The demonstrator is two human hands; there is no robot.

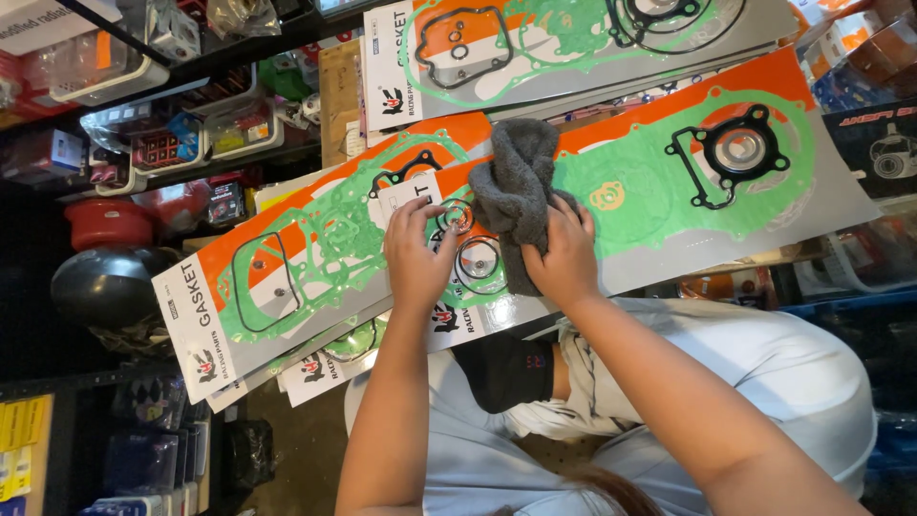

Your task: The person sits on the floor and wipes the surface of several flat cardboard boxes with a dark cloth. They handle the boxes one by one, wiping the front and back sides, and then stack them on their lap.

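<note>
Several flat gasket set packages, orange, green and grey under clear plastic, lie overlapping in front of me. My right hand [565, 260] grips a dark grey cloth [516, 186] and presses it onto the middle gasket package [669, 182]. My left hand [416, 253] holds the same package beside the cloth, with curled fingertips near its round black ring gaskets [478, 258]. Both forearms reach in from the bottom of the view.
Another gasket package [287, 277] lies at the left and one [535, 38] at the top. Shelves [143, 124] at the left hold boxed small parts, a red container [105, 222] and a black helmet [105, 287]. My lap in light grey clothing [745, 373] is below.
</note>
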